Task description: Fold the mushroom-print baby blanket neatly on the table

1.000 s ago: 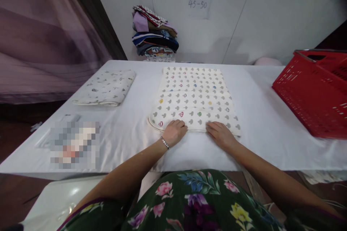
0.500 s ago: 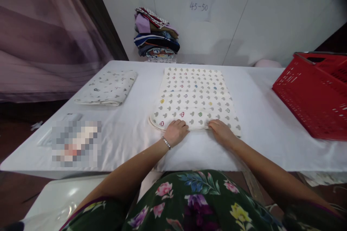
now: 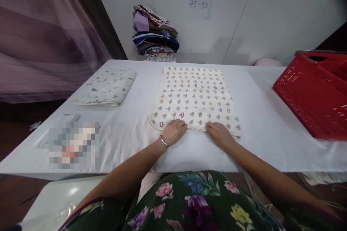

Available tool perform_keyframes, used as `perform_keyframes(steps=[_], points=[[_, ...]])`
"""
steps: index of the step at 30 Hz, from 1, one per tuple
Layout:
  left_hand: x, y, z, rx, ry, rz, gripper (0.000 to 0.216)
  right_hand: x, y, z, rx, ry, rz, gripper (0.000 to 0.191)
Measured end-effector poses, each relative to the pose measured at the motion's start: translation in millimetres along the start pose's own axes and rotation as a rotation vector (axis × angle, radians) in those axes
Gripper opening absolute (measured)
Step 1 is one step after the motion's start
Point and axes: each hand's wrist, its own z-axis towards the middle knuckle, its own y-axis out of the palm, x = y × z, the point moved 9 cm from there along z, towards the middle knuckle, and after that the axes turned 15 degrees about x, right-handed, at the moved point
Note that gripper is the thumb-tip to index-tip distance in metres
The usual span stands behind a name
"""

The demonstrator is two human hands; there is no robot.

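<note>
A folded white cloth [image 3: 193, 95] printed with grey and coloured mushrooms lies flat on the table in front of me. My left hand [image 3: 174, 131], with a bracelet on its wrist, has its fingers closed over the cloth's near edge, left of the middle. A short way to the right, my right hand [image 3: 219, 134] grips the same edge with its fingers together. Both thumbs are mostly hidden. The cloth's near left corner is rounded, and its layers show along the front edge.
Another folded printed cloth [image 3: 105, 87] lies at the table's left. Nearer to me is a blurred-out item [image 3: 74, 144]. A red plastic basket [image 3: 311, 97] stands at the right. Behind the white-covered table [image 3: 257, 115], a stack of folded fabrics [image 3: 155, 36] rises against the wall.
The view has shifted slightly. My right hand's fingers lie a little flatter and slightly farther left at the cloth's edge; the cloth itself stays in place.
</note>
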Motion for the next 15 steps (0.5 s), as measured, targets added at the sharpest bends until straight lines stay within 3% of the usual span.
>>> perform_keyframes(steps=[5,8,11,15], points=[[-2.1,-7.2,8.0,0.031,-0.010,0.029,0.022,-1.4,-3.0,4.8,-0.041,-0.016,0.002,0.026],[-7.9,-11.0,15.0,0.062,-0.019,0.066,0.021,4.5,-11.8,14.3,0.030,0.014,-0.019,0.028],[-4.8,-6.5,12.8,0.048,0.025,0.079,0.021,10.8,-15.8,18.9,0.082,0.049,-0.084,0.028],[8.7,2.4,0.2,0.000,0.106,0.077,0.020,4.7,-5.2,11.5,0.022,-0.023,-0.102,0.026]])
